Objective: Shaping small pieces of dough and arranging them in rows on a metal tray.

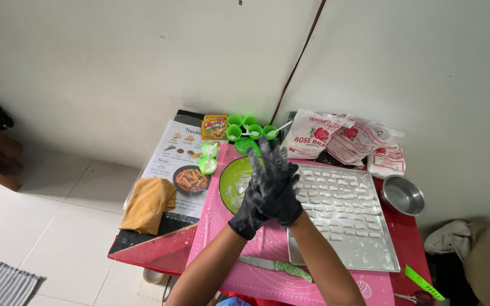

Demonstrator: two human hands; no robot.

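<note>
Pink mat (267, 241) bare near knife (276, 266); tray (370, 258), green bowl (231, 178), cups (250, 129) crowd far side.

Green bowl (235, 180) on the pink mat half covered by the gloved hands, left hand (254, 199) and right hand (282, 187) overlapping, palms unseen, scissors (421, 297) at the table's near right corner cut by frame edge, recipe sheet (180, 161) partly under the yellow cloth (150, 204).

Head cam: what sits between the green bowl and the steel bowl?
The metal tray of white dough pieces lies between the green bowl and the steel bowl; the gloved hands partly cover its left edge.
</note>
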